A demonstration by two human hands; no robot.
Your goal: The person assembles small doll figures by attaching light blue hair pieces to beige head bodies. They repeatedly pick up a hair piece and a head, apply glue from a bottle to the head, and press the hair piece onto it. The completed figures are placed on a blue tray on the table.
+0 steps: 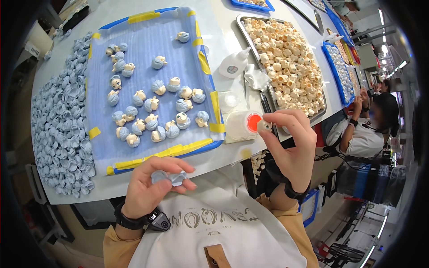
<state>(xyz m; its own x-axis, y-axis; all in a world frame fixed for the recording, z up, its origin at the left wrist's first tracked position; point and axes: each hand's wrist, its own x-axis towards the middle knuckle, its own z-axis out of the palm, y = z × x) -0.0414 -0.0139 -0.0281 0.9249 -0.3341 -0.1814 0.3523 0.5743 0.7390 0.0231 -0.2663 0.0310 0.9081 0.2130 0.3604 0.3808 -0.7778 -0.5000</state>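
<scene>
My left hand (147,185) holds a pale blue doll hair piece (178,178), a thin curved shell, in front of the table's near edge. Between the thumb and forefinger of my right hand (292,145) is a small cream doll head (264,126), raised beside a translucent jar (237,126) with a red top. Finished-looking heads with blue hair (152,104) lie scattered over a blue cloth-lined tray (145,58) edged with yellow tape. Loose blue hair pieces (62,129) are heaped left of this tray.
A metal tray (242,27) full of cream heads (290,62) stands at the right. Between the trays are a white squeeze bottle (234,63), a crumpled white tissue (257,79) and dark slim tools (265,102). Another person (366,129) sits farther right near a blue tray (342,73).
</scene>
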